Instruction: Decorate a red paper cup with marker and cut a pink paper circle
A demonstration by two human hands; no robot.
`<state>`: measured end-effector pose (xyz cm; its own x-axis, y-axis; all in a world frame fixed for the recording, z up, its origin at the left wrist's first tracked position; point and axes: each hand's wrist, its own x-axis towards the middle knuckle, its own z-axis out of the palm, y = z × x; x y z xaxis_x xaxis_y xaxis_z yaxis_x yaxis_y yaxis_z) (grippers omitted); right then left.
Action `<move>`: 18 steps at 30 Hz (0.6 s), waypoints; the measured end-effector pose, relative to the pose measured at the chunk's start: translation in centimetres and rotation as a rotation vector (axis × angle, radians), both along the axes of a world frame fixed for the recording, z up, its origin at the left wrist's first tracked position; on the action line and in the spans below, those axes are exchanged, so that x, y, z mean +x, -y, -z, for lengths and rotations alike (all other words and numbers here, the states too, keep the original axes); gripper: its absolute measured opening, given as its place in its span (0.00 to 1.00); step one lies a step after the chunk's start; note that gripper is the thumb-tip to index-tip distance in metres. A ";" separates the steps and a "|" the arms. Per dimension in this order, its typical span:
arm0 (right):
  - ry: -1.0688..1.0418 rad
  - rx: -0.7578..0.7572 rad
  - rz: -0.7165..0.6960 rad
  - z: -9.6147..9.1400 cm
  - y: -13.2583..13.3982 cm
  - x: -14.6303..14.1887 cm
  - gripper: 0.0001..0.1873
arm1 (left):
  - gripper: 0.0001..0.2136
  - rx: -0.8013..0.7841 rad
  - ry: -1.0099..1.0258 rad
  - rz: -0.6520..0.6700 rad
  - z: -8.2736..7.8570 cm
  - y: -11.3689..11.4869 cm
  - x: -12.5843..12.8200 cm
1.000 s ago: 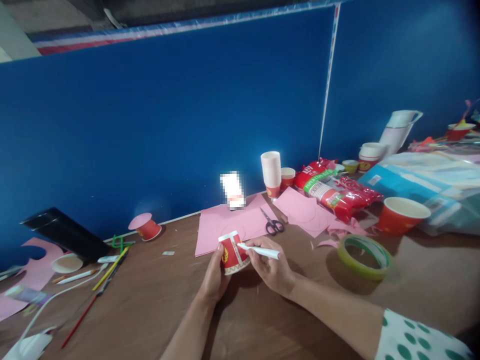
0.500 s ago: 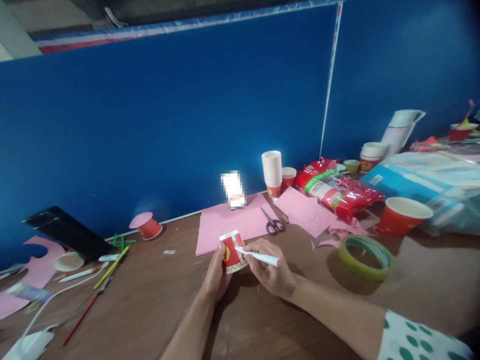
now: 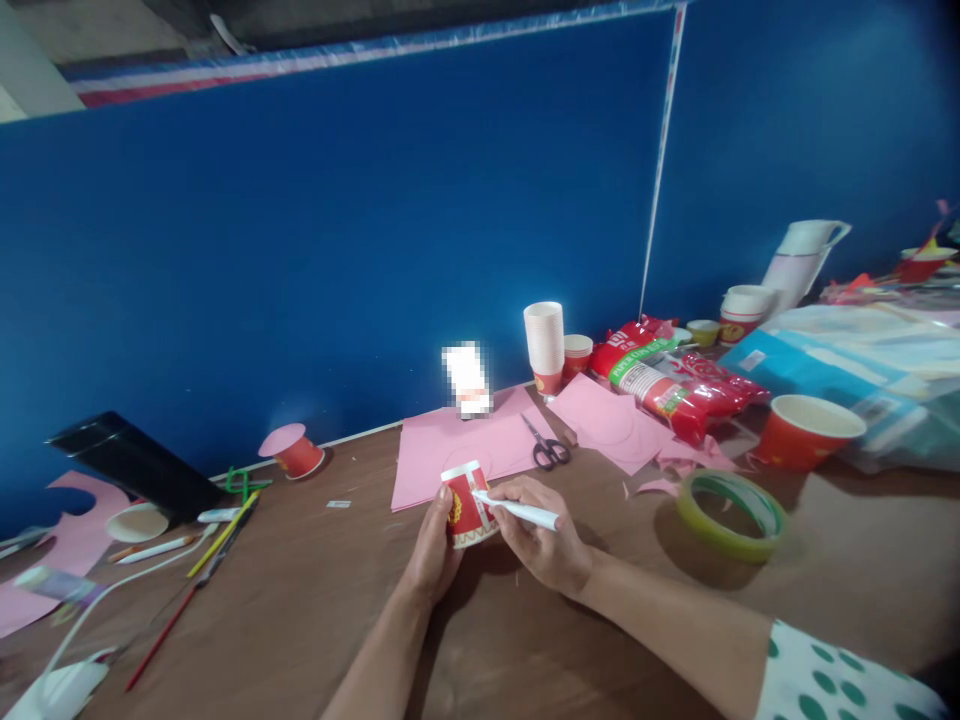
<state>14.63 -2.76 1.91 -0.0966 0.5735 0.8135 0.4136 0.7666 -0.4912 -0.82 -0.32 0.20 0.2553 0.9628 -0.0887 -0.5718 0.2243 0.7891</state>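
Note:
Low in the middle of the head view, a red paper cup [image 3: 466, 518] with gold print and a white band is held above the brown table. My left hand [image 3: 433, 548] is closed round its left side, thumb towards me. In my right hand [image 3: 541, 535] is a white marker pen [image 3: 529, 514], pinched in a writing grip. The pen's tip meets or nearly meets the white strip on the cup's side. Right fingers rest close to the cup's right edge, and whether they touch it I cannot tell. Behind the cup lies a stack of pink paper [image 3: 427, 465].
Scissors [image 3: 551, 453] lie at the pink sheets' right edge. Rightward are a roll of tape [image 3: 731, 515], a red cup [image 3: 808, 432] and a red bag of paper cups [image 3: 675, 385]. A black case [image 3: 135, 465], pens and a white cable stand left. A blue partition [image 3: 337, 250] rises behind.
The cup has shifted very slightly to the right in my left hand. My right hand and the pen stay almost in the same place.

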 end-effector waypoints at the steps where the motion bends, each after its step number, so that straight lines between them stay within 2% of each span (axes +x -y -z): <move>1: 0.002 0.000 0.002 0.0 0.0 0.0 0.07 | 0.18 -0.001 -0.001 -0.001 0.0 0.0 0.0; 6: 0.001 -0.001 0.005 0.0 0.0 0.0 0.07 | 0.18 -0.002 -0.029 -0.032 0.2 0.0 0.1; 12: 0.000 0.000 -0.002 0.1 -0.1 0.0 0.07 | 0.24 -0.033 -0.152 -0.107 -0.4 0.3 0.1; 16: -0.003 0.001 0.002 0.1 -0.1 0.0 0.07 | 0.17 -0.012 -0.196 -0.119 -0.7 0.5 -0.1; 18: -0.008 0.000 0.007 0.1 -0.1 0.0 0.06 | 0.17 0.004 -0.212 -0.113 -0.5 0.4 -0.2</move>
<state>14.61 -2.64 1.83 -0.0858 0.5739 0.8144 0.4152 0.7637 -0.4944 -0.97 -0.71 0.67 0.1221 0.9847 -0.1245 -0.4147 0.1646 0.8949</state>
